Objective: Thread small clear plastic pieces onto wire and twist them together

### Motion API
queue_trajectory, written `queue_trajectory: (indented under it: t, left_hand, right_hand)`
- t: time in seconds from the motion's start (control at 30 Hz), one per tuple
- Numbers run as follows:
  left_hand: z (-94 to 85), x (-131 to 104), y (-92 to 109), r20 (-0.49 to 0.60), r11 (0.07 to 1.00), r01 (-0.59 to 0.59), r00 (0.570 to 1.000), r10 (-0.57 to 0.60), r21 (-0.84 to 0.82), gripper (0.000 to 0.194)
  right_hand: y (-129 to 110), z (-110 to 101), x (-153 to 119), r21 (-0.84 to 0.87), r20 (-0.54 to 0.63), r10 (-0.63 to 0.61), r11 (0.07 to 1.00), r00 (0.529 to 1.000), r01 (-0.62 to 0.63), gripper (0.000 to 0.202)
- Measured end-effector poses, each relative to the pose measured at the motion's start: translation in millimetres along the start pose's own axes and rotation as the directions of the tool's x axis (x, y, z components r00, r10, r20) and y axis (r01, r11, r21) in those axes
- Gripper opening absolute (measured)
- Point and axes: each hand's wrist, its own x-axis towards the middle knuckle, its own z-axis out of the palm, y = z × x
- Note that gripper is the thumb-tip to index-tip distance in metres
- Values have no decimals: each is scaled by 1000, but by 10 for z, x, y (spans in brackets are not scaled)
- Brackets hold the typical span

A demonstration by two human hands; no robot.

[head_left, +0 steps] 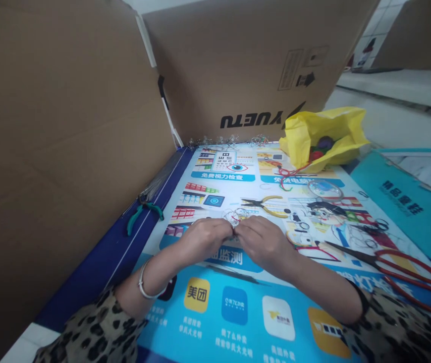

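Note:
My left hand (206, 237) and my right hand (264, 242) meet at the middle of a printed poster sheet (246, 176), thumbs and fingertips pinched together. Between them is a small, thin wire piece (236, 216), silvery with a bit of red; its lower part is hidden by the fingers. Just beyond the hands lie yellow-handled pliers (264, 203), jaws pointing left. Large scissors with red handles (408, 272) rest to the right of my right forearm, blades toward the hands. Left of my left hand are teal-handled pliers (144, 214).
Tall cardboard panels (67, 126) wall off the left and back. Several wire pieces (219, 141) line the back edge. A yellow bag (294, 136) holds coloured balls, with red cord (289, 174) trailing out. A clear ring (325, 189) and a teal sheet (400, 201) lie at the right.

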Motion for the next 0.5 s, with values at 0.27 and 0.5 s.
queue_trajectory:
  t: [0.27, 0.5]
  left_hand:
    - [-39, 78, 122, 92, 648, 446, 859, -504, -617, 6]
    - [-41, 117, 124, 96, 521, 446, 819, -566, -727, 9]
  right_hand:
    - [-33, 56, -3, 86, -12, 129, 988, 992, -128, 15]
    - [-22, 82, -19, 82, 3, 113, 990, 994, -113, 16]
